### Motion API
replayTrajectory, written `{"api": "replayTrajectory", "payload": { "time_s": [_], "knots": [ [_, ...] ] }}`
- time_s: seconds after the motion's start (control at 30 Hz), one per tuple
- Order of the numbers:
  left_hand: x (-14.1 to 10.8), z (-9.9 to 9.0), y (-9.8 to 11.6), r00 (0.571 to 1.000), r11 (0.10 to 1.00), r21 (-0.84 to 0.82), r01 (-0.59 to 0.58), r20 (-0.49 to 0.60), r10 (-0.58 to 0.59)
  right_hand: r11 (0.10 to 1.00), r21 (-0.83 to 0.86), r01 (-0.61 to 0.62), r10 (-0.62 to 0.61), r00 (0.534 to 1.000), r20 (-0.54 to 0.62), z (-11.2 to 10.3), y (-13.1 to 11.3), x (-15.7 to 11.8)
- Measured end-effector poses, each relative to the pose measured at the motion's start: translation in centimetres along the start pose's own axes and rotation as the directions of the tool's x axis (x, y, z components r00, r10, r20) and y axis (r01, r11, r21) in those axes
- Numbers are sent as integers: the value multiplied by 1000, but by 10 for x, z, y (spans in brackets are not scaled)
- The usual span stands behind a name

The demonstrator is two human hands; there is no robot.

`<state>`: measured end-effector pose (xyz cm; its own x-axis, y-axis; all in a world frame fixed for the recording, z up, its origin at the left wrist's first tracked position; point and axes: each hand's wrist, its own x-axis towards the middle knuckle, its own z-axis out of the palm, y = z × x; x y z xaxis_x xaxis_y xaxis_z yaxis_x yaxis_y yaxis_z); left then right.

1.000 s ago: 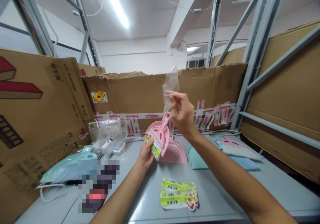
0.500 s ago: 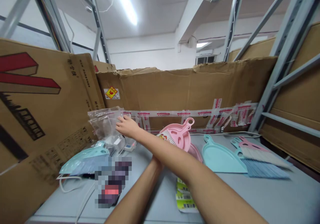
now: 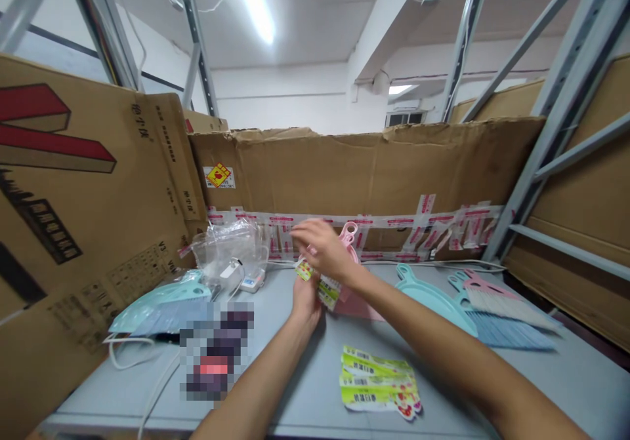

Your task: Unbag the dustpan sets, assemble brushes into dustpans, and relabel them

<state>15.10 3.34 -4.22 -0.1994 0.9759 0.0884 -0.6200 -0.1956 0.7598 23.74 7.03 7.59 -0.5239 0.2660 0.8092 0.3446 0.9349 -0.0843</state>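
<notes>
The pink plastic dustpan stands tilted at the middle of the view, its handle pointing to 12 o'clock, with a printed paper label across its front. It looks light and fairly stiff, though the thin plastic may flex, and its smooth surface may slip a little; the handle or a firm pan edge seems the best hold, while the label looks flimsy and easily creased. The left hand rises from 6 o'clock, palm turned inward, and seems closed around the lower part of the dustpan and label, partly hidden. The right hand arches over from 4 o'clock, wrist bent and fingers curved above the label; whether it grips anything, I cannot tell. On the grey bench, a stack of printed labels lies at 6 o'clock, a teal dustpan at 3 o'clock, and clear plastic bags at 9 o'clock.
</notes>
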Motion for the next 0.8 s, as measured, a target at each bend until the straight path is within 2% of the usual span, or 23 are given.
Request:
{"api": "replayTrajectory", "payload": {
  "time_s": [0.03,0.07,0.1,0.13,0.17,0.2,0.27,0.3,0.37,0.4,0.47,0.53,0.57,0.63,0.67,0.7,0.8],
  "knots": [
    [-1,1,-3,1000,1000,-16,8,-26,-9,987,2,-158,156,974,-161,-21,9,-16],
    [-2,2,-6,999,999,-28,19,-50,-20,949,5,-315,302,907,-294,-39,18,-32],
    [-4,3,-10,997,999,-33,31,-67,-34,890,30,-455,431,820,-377,-54,29,-49],
    [-6,4,-13,996,999,-29,46,-70,-48,826,97,-555,544,742,-393,-66,40,-66],
    [-9,5,-17,996,998,-14,63,-59,-64,759,205,-618,647,685,-335,-74,51,-82],
    [-12,7,-19,996,997,7,81,-40,-81,682,327,-654,728,648,-224,-80,61,-97],
    [-18,9,-21,992,990,74,123,24,-125,509,505,-697,809,588,-4,-84,78,-122],
    [-21,9,-18,985,980,130,149,69,-159,437,553,-709,829,556,59,-85,85,-132],
    [-28,8,-6,944,931,298,211,186,-274,353,601,-717,867,492,77,-86,96,-147],
    [-31,7,3,892,873,415,254,247,-377,338,612,-715,883,466,57,-86,100,-153],
    [-38,7,26,730,722,625,296,339,-593,333,611,-718,897,441,29,-86,106,-160],
    [-45,10,49,607,585,761,280,331,-723,344,566,-750,892,449,53,-83,109,-163],
    [-48,13,57,559,534,813,232,337,-757,355,527,-772,884,460,78,-81,108,-162],
    [-56,20,66,475,474,879,58,393,-787,396,431,-811,859,493,139,-72,105,-159],
    [-60,24,66,451,454,890,-34,419,-788,424,383,-821,843,512,163,-67,102,-157],
    [-64,27,64,450,431,892,-136,443,-775,455,337,-824,831,529,172,-61,99,-154],
    [-77,36,52,518,278,845,-458,507,-689,516,242,-822,820,556,139,-47,91,-147]
  ]
}}
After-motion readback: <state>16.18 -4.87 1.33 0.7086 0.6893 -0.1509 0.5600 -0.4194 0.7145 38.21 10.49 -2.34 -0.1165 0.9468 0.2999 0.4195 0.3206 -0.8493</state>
